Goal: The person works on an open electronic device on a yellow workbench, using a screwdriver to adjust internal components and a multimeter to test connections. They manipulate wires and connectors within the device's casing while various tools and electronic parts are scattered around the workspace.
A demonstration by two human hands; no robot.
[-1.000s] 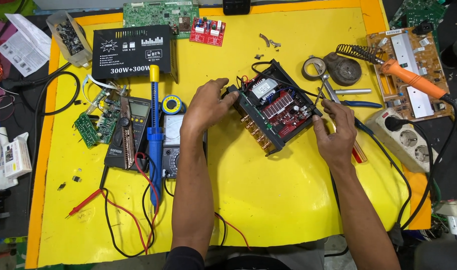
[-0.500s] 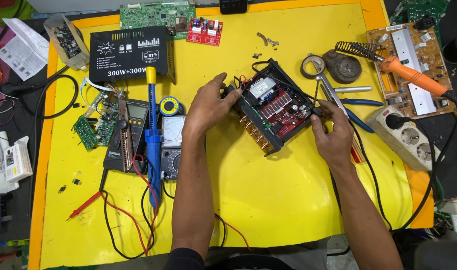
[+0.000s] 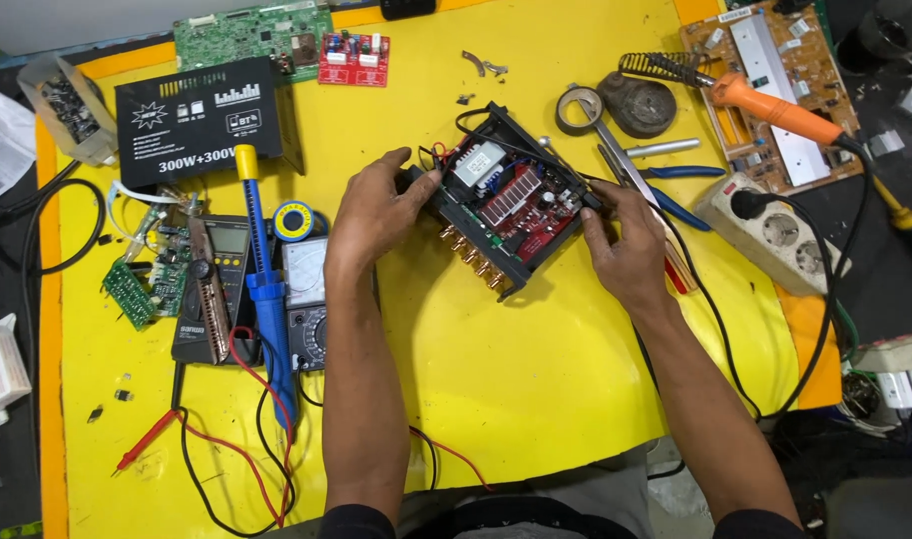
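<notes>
An opened black amplifier case [image 3: 506,200] with a red circuit board, a white transformer block and a row of gold knobs lies tilted on the yellow table [image 3: 536,369]. My left hand [image 3: 376,215] grips its left end near the wires. My right hand [image 3: 626,245] holds its right end, fingers curled over the edge.
Left of my arm lie a blue soldering tool [image 3: 266,289], two multimeters [image 3: 306,299], a solder reel [image 3: 294,220], a green board [image 3: 142,284] and a black lid [image 3: 197,120]. To the right are pliers [image 3: 666,195], tape roll [image 3: 579,108], orange soldering iron [image 3: 775,110] and power strip [image 3: 775,235].
Both hands stay on the amplifier case; it has shifted only slightly and the view has drifted a little.
</notes>
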